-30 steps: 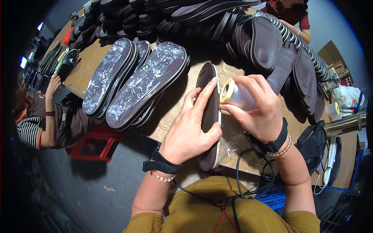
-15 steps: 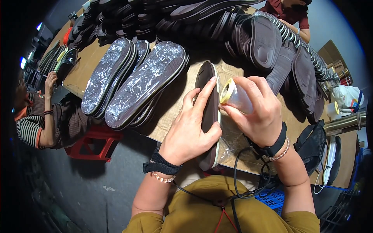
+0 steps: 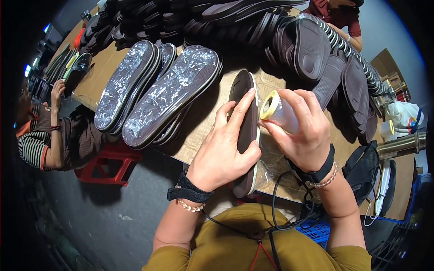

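In the head view, with the clock centred on the dark sole between the hands and twelve pointing away from the person, the work looks partway through: film-covered soles lie stacked at ten o'clock and seem finished, while bare brown soles heaped at one o'clock and a dark pile at eleven look to be what is left. The sole in hand seems midway, its visible face free of crinkled film, though loose clear film lies by its edge at five o'clock; whether that is attached cannot be told. This sole lies near the table's front edge, its toe toward twelve, tilted so its pale rim faces three. The left hand comes in from seven o'clock and holds it, fingers spread across the face, thumb by the rim; any grip beneath is hidden. The right hand, at three, grips a clear roll with a yellow core between thumb and fingers, just beside the pale rim.
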A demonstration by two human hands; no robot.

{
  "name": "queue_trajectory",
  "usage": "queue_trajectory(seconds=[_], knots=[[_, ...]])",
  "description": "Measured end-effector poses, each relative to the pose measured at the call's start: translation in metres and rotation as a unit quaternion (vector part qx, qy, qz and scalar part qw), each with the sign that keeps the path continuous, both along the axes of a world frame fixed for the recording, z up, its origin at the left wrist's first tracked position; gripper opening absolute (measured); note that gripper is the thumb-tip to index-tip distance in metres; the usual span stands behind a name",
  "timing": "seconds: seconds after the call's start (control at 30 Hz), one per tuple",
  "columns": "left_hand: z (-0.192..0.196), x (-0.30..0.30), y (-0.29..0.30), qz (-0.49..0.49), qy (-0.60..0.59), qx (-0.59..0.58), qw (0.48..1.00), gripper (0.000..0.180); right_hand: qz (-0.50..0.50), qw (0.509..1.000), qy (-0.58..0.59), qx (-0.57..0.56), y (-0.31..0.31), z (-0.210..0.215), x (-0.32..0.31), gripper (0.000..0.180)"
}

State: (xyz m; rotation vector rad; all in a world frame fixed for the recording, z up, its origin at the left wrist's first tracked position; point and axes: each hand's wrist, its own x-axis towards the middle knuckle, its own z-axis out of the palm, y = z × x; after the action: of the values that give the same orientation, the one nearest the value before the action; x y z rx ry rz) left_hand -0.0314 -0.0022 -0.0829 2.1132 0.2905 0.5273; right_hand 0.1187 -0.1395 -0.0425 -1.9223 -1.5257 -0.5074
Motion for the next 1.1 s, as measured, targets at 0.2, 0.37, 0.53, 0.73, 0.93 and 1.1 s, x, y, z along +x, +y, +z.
queue_trajectory(seconds=[0.2,0.37,0.53,0.73,0.93,1.1], knots=[[-0.001,0.000,-0.001,0.001,-0.008,0.004,1.000,0.091,0.000,1.000,-0.002,0.000,-0.001,0.001,0.001,0.058],[-0.002,0.001,0.000,0.001,-0.009,0.004,1.000,0.091,0.000,1.000,0.004,0.001,0.001,0.000,0.000,0.058],[-0.002,0.001,0.000,0.000,-0.013,0.004,1.000,0.091,0.000,1.000,0.004,0.001,0.002,-0.001,0.000,0.057],[-0.001,0.001,-0.001,0.005,-0.012,0.005,1.000,0.092,0.005,1.000,0.003,-0.013,0.003,0.000,0.000,0.056],[0.007,0.007,-0.001,0.021,0.000,0.008,1.000,0.081,-0.002,0.999,0.014,-0.049,0.002,0.003,-0.001,0.056],[0.010,0.013,-0.005,0.074,0.008,-0.012,0.997,0.064,0.021,0.997,0.018,-0.071,0.003,0.005,0.008,0.056]])
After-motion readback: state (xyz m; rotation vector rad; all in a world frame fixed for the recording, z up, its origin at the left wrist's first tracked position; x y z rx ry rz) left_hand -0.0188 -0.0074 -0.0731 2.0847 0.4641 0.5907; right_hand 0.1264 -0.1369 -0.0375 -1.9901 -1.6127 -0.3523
